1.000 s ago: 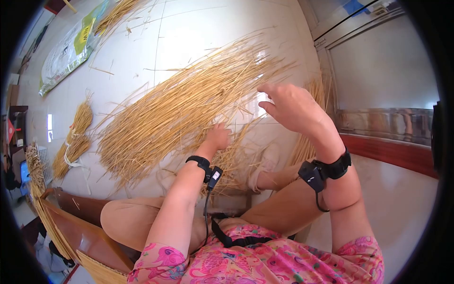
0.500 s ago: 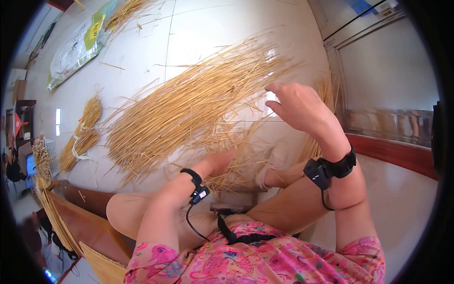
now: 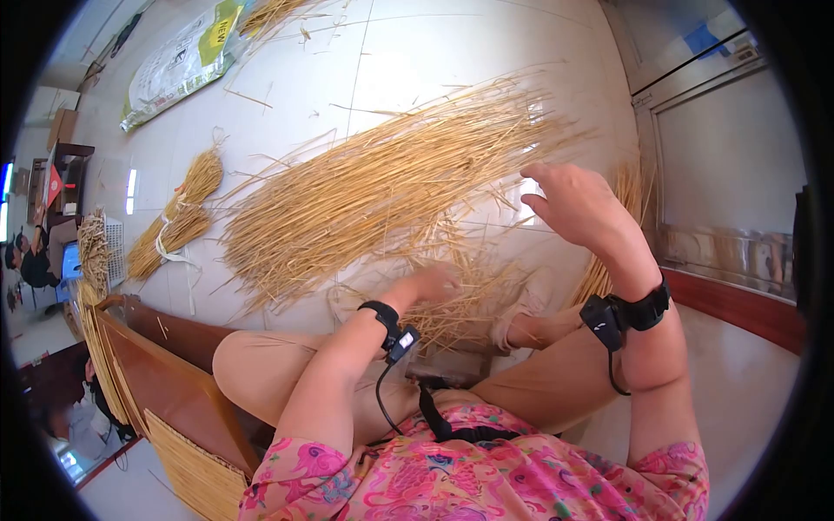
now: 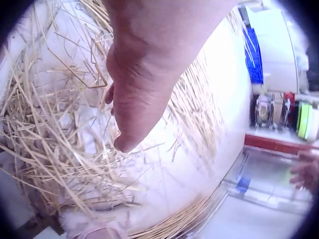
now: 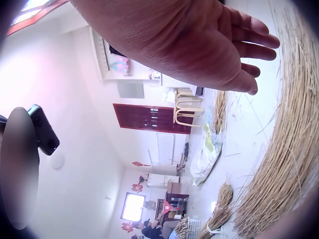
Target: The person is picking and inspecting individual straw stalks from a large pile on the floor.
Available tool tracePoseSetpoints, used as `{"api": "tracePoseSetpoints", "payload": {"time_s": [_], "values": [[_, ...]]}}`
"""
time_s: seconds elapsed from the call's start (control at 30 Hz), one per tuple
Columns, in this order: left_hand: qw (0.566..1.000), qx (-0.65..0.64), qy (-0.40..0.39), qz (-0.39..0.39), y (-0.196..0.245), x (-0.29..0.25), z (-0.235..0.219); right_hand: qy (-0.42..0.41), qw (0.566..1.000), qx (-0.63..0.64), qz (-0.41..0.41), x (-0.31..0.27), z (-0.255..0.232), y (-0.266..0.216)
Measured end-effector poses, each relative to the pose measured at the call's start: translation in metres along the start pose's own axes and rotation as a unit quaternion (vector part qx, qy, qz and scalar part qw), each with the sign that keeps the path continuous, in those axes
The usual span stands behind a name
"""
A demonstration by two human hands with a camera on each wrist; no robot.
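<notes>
Glossy white tile floor (image 3: 417, 61), strong glare patches. Wooden frame (image 3: 165, 365) at lower left. Printed sack (image 3: 178, 65) lies on the floor at top left. Metal-framed glass door (image 3: 730, 148) on the right, red baseboard (image 3: 738, 308) below it. White walls; dark red door (image 5: 149, 118) at far end.

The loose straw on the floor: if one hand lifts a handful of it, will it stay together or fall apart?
Probably it falls apart: the loose straw lies unbound, stalks crossing near the left hand. The stalks look thin, dry and fairly stiff, so likely light but brittle. The tied bundle would hold together better. The right hand is raised, holding nothing.
</notes>
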State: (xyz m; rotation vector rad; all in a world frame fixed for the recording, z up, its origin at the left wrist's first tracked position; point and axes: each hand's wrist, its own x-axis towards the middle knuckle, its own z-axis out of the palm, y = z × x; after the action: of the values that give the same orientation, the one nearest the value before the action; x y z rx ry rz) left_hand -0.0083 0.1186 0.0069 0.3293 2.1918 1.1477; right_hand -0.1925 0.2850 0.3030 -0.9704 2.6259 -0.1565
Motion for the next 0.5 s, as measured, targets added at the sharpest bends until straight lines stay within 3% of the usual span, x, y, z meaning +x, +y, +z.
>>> {"api": "tracePoseSetpoints", "payload": {"time_s": [0.07, 0.13, 0.2, 0.27, 0.4, 0.5], "values": [[0.992, 0.069, 0.100, 0.017, -0.027, 0.012, -0.014, -0.001, 1.000, -0.001, -0.002, 0.000, 0.001, 0.002], [0.967, 0.003, 0.218, -0.132, 0.001, 0.004, -0.057, 0.014, 1.000, 0.003, -0.011, 0.000, 0.002, 0.001], [0.923, 0.066, 0.344, -0.161, -0.026, 0.005, -0.080, 0.009, 1.000, 0.002, -0.007, 0.000, 0.000, 0.000], [0.869, 0.116, 0.419, -0.238, -0.045, -0.004, -0.105, 0.005, 1.000, 0.002, -0.003, 0.000, -0.004, -0.002], [0.823, 0.181, 0.450, -0.295, -0.106, -0.032, -0.137, 0.002, 1.000, 0.001, -0.004, 0.002, -0.006, -0.006], [0.813, 0.209, 0.445, -0.313, -0.118, -0.045, -0.150, -0.010, 1.000, 0.004, 0.000, 0.004, -0.006, -0.006]]}}
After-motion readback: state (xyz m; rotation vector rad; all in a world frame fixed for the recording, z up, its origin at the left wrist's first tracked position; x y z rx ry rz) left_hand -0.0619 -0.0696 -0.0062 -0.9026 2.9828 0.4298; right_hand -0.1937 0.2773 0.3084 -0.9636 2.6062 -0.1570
